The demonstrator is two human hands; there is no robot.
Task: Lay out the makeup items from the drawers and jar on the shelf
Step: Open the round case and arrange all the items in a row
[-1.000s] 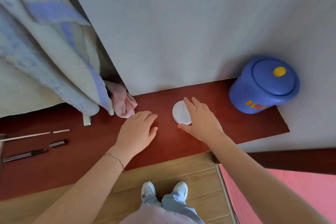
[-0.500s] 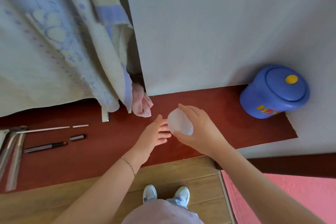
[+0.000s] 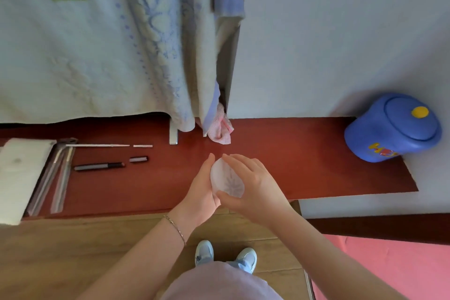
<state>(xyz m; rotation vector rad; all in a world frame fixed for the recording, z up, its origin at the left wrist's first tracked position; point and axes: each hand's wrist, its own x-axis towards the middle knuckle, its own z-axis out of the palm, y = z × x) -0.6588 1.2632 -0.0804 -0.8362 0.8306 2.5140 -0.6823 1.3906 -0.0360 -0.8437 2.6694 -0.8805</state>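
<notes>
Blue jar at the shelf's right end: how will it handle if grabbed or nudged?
The jar looks like rigid plastic, so probably stiff and light. It is squat and wide, so unlikely to tip. Its lid may lift off if grabbed by the yellow knob.

Two hands in view, left hand (image 3: 199, 198) and right hand (image 3: 255, 189), both gripping one white round compact (image 3: 226, 181) between them. One blue jar (image 3: 392, 128), lid on, far right on the shelf (image 3: 304, 165). One black pen-like stick (image 3: 98, 166) plus one short black cap (image 3: 138, 159) just right of it. One long thin silver stick (image 3: 97, 145) plus one short silver piece (image 3: 143, 146) (could be its cap, too small to tell). Metal tools (image 3: 54, 178) at left: two, maybe more, overlapping. One folded white cloth (image 3: 19, 173) far left. One pink cloth (image 3: 219, 129) by the hanging towel (image 3: 109, 44). One bracelet (image 3: 175, 225). Two shoes (image 3: 226, 257).
</notes>
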